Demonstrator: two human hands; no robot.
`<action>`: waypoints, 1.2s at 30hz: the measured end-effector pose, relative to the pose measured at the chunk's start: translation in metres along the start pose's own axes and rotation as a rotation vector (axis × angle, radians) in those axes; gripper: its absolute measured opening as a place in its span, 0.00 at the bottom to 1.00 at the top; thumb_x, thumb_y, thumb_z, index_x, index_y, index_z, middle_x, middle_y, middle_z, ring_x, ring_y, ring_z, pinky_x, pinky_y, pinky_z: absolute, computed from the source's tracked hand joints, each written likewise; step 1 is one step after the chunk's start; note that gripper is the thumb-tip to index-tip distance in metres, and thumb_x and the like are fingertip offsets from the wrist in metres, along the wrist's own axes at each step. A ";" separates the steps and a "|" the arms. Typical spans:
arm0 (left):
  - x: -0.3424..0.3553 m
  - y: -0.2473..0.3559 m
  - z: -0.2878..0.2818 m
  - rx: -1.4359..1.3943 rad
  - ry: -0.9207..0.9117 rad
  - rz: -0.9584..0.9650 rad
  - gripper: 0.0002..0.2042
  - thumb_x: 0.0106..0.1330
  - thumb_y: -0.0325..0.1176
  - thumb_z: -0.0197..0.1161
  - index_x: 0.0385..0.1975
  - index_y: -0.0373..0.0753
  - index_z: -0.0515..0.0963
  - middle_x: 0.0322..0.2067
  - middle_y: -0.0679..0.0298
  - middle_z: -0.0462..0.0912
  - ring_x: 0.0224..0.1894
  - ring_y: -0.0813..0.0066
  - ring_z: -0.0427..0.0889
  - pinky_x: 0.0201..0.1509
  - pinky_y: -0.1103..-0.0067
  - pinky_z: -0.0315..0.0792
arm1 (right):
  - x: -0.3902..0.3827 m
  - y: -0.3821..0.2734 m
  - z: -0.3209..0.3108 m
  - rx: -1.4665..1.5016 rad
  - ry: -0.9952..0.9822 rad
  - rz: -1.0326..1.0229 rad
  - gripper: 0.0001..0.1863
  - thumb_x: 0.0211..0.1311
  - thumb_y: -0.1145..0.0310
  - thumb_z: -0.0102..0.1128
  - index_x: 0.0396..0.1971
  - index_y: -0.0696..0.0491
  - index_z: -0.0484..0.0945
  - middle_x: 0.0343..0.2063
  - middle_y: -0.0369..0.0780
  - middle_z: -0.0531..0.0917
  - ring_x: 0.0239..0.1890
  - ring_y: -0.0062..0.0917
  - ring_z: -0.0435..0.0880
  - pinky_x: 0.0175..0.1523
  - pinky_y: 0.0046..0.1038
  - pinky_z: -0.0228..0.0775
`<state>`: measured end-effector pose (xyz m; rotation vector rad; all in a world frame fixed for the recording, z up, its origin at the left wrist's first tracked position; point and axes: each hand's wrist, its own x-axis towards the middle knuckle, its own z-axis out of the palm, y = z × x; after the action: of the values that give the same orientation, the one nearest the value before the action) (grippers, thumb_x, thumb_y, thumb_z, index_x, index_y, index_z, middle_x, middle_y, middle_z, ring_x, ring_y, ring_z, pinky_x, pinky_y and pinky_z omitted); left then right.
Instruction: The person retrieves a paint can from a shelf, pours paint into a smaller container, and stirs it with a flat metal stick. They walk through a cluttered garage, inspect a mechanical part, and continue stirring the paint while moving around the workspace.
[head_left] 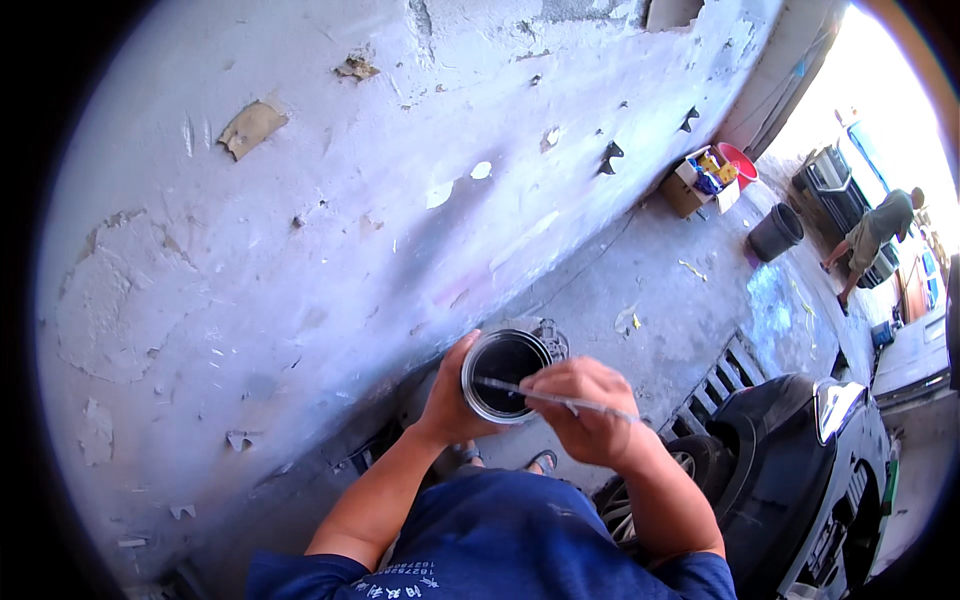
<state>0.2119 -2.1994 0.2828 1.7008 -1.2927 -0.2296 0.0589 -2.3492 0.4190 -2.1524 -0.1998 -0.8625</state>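
An open round metal can [508,335] with dark contents is in front of my body, its mouth turned up toward me. My left hand [448,395] is wrapped round its left side. In my right hand [585,412], fingers closed, is a thin, pale, partly see-through stirring stick [508,387]. One end of it reaches down inside the can; the other lies across the hand toward the wrist. Just behind the can's far right rim, partly covered, is a grey object [552,338] whose kind I cannot make out.
A worn, peeling white wall [330,220] rises on the left. At right stands a dark car [770,440] with its front part opened up, beside a floor grate [722,380]. Farther off are a cardboard box [688,190], a red basin [738,160], a black bucket [775,233] and a bending person [878,235].
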 end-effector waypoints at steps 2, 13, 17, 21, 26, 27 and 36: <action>0.012 0.024 -0.010 0.015 -0.024 0.051 0.54 0.29 0.38 0.82 0.63 0.39 0.57 0.61 0.50 0.64 0.63 0.49 0.65 0.69 0.64 0.57 | -0.008 -0.007 -0.011 -0.004 -0.054 0.010 0.11 0.47 0.82 0.64 0.33 0.57 0.77 0.29 0.43 0.83 0.31 0.36 0.84 0.35 0.32 0.76; 0.003 0.019 -0.013 0.220 0.018 0.115 0.52 0.33 0.39 0.82 0.62 0.39 0.57 0.56 0.52 0.68 0.61 0.50 0.66 0.67 0.63 0.58 | -0.007 -0.003 -0.015 0.012 -0.161 -0.072 0.09 0.50 0.80 0.63 0.32 0.56 0.76 0.31 0.43 0.84 0.33 0.34 0.85 0.38 0.32 0.75; 0.003 0.026 -0.015 0.185 0.034 0.100 0.53 0.31 0.39 0.82 0.63 0.41 0.56 0.57 0.51 0.67 0.61 0.46 0.65 0.66 0.61 0.58 | -0.007 0.002 -0.032 -0.114 -0.074 -0.047 0.10 0.48 0.82 0.66 0.30 0.56 0.76 0.28 0.42 0.84 0.31 0.33 0.85 0.36 0.30 0.76; -0.005 0.009 -0.007 0.145 0.123 0.088 0.58 0.28 0.43 0.83 0.63 0.34 0.55 0.62 0.45 0.62 0.66 0.46 0.60 0.70 0.62 0.53 | 0.010 0.008 -0.014 -0.182 -0.044 -0.160 0.12 0.49 0.81 0.65 0.34 0.56 0.74 0.32 0.43 0.83 0.31 0.34 0.84 0.35 0.30 0.76; -0.007 0.006 -0.008 0.217 0.192 0.115 0.61 0.27 0.44 0.83 0.64 0.35 0.50 0.64 0.44 0.59 0.66 0.43 0.60 0.70 0.58 0.52 | -0.032 -0.003 0.014 -0.326 0.205 0.110 0.07 0.55 0.80 0.62 0.33 0.60 0.74 0.26 0.45 0.81 0.23 0.35 0.80 0.29 0.29 0.70; -0.008 0.006 -0.007 0.239 0.208 0.125 0.60 0.28 0.44 0.83 0.64 0.35 0.50 0.63 0.45 0.60 0.65 0.43 0.61 0.69 0.55 0.53 | -0.036 -0.006 0.016 -0.346 0.212 0.148 0.08 0.54 0.80 0.62 0.34 0.60 0.75 0.26 0.45 0.81 0.25 0.36 0.80 0.30 0.30 0.71; -0.011 -0.002 -0.001 0.223 0.211 0.144 0.62 0.27 0.45 0.83 0.65 0.37 0.49 0.64 0.44 0.59 0.65 0.43 0.61 0.69 0.54 0.52 | -0.009 0.010 0.004 -0.184 0.127 -0.046 0.10 0.55 0.82 0.61 0.36 0.58 0.73 0.28 0.46 0.81 0.26 0.34 0.82 0.30 0.30 0.73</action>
<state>0.2094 -2.1896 0.2775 1.7540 -1.3121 0.1801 0.0584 -2.3516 0.4054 -2.2596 -0.1092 -1.0774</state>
